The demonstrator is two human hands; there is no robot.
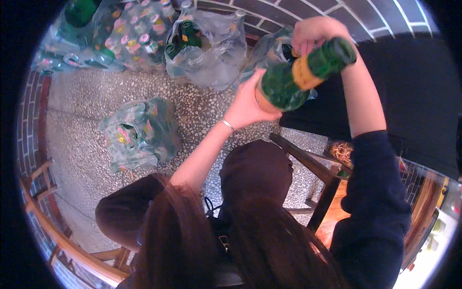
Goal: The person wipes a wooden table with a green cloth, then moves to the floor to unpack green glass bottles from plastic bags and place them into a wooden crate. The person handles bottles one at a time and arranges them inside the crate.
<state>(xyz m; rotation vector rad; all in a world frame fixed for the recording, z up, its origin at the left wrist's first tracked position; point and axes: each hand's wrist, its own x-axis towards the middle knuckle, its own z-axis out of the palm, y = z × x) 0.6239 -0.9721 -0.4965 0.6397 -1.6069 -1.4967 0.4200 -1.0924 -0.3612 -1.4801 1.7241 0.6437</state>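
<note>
A green glass bottle with a yellow neck label is tilted before me, its mouth towards the upper right. My left hand, with a silver bangle at the wrist, grips it around its lower body. Behind the bottle's neck, my right hand reaches over plastic-wrapped bottles by the wall; its fingers are bent, and what they touch is partly hidden by the bottle. Just left of these stands a torn clear plastic wrap with green bottles showing inside.
A wrapped pack of capped bottles and more packs line the brick wall. Another plastic-wrapped pack sits on the pebbled floor. A black cloth-like surface is at right, above a dark wooden chair frame. Wooden furniture stands lower left.
</note>
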